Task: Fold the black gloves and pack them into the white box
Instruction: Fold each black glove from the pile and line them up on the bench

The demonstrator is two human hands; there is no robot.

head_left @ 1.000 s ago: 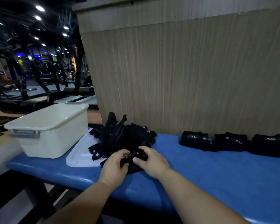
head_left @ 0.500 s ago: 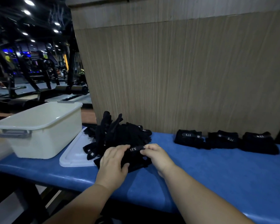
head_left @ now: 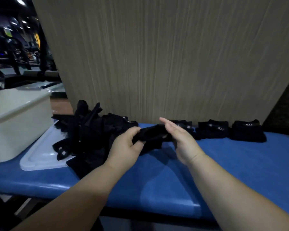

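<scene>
Nearest, over the front half of the tabletop (head_left: 223,172): left hand (head_left: 125,145), curled round the left end of one black glove (head_left: 150,135). Right hand (head_left: 178,139) flat, fingers straight and together, set against the glove's right end, gripping nothing.

Hung between the two hands, off the tabletop, long axis running left to right, roughly along the front edge. Touched by both hands, gripped by the left alone. Judged ready for folding end over end across that axis, with the open right hand as the pressing side.

Just left of the left hand, heaped partly on a white lid (head_left: 38,157) and partly on the tabletop: pile of unfolded gloves (head_left: 90,130). Farther left, at the left end: white box (head_left: 18,124), inside not seen from this angle.

Along the far edge, against the wooden panel (head_left: 157,55): row of folded gloves (head_left: 213,129), not yet packed.

Against half a second earlier: then pressed low at the pile's front under both hands; since raised and carried right, clear of the pile. Right hand opened out from a curled hold.
</scene>
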